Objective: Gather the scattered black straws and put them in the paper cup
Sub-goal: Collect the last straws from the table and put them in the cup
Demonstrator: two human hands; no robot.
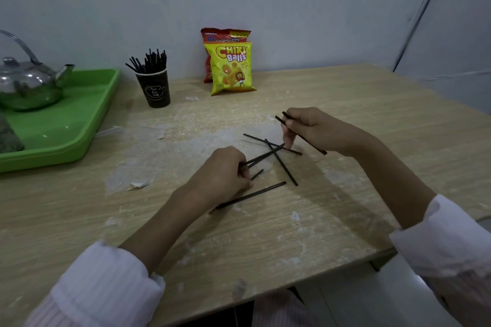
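Straws (pixel 281 164) lie crossed between both hands. Right hand (pixel 316 130) pinches two; left hand (pixel 225 170) closes on some. Cup (pixel 154 89) at 10 o'clock, part filled.

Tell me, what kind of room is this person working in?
Probably a small pantry or break corner, though that is a guess. A worn wooden table stands against a plain wall, with a metal teapot on a green tray, snack bags, and a paper cup of black straws.
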